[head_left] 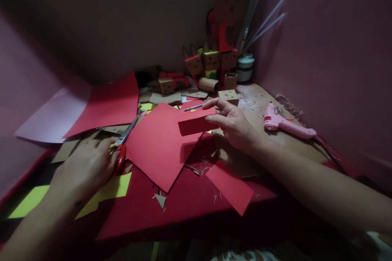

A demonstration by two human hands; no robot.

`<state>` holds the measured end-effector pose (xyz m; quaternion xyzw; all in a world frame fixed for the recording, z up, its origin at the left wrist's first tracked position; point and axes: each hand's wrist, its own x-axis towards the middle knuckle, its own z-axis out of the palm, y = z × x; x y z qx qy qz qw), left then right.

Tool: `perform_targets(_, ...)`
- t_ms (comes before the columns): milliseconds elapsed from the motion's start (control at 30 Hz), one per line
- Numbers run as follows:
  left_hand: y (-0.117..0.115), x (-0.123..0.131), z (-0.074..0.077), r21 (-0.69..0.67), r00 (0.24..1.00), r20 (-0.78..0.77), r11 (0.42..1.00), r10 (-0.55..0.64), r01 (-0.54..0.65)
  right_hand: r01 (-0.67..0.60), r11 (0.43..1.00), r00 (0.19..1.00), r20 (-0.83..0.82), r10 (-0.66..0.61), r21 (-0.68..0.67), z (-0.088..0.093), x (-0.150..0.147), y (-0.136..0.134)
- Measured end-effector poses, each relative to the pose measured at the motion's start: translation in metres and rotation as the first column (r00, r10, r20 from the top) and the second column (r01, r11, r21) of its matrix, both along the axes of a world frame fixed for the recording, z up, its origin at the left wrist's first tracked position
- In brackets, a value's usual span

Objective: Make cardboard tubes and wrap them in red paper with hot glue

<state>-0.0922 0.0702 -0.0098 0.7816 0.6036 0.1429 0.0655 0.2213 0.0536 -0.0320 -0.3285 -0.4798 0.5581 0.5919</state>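
Note:
At the left, my left hand (pixel 92 161) is closed on red-handled scissors (pixel 120 153), whose blades point up and away to the right. My right hand (pixel 231 122) pinches a small folded red paper piece (pixel 194 123) between thumb and fingers. Beneath that piece lies a large red sheet (pixel 161 147), turned cornerwise on the table. A red paper strip (pixel 231 186) rests nearer the front edge. Between the right fingers and the sheet, a thin grey stick (pixel 193 107) shows; whether the hand touches it, I cannot tell.
Cardboard figures (pixel 211 60) and a blue-green pot (pixel 245 67) stand at the back. A pink glue gun (pixel 286 125) lies right, its cord trailing. Red (pixel 113 104) and white sheets (pixel 58 110) lie back left, yellow paper (pixel 114 187) front left. Scraps litter the red cloth (pixel 137 220).

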Motion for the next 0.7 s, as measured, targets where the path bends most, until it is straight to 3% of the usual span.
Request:
perform_targets(67,-0.005,0.016,0.005,0.057,0.992,-0.127,0.998,0.015,-0.008,-0.017,0.999,0.999,-0.048,0.015,-0.042,-0.001,0.001,0.002)
perform_targets(100,-0.007,0.026,0.008,0.014,0.999,-0.052,1.000,0.009,-0.008,-0.025,0.997,0.998,-0.066,0.020,-0.068,-0.002,0.001,0.004)
perform_targets(167,-0.010,0.049,0.012,-0.119,0.969,0.245,0.992,-0.015,0.045,-0.035,0.993,0.995,-0.101,0.023,-0.115,-0.002,0.001,0.006)
perform_targets(233,-0.010,0.071,0.015,-0.216,0.851,0.522,0.956,-0.061,0.201,-0.035,0.989,0.992,-0.126,0.017,-0.144,-0.001,0.002,0.007)
perform_targets(300,-0.009,0.091,0.015,-0.230,0.742,0.667,0.929,-0.066,0.290,-0.025,0.987,0.991,-0.130,0.004,-0.156,0.000,0.002,0.008)
perform_targets(533,-0.011,0.126,0.008,-0.073,0.511,0.860,0.988,-0.006,0.134,0.066,0.989,0.993,-0.083,-0.078,-0.135,0.000,0.004,0.010)
perform_targets(700,-0.013,0.138,0.004,-0.149,0.412,0.909,0.970,0.057,0.194,0.108,0.989,0.994,-0.024,-0.111,-0.102,0.001,0.002,0.011)
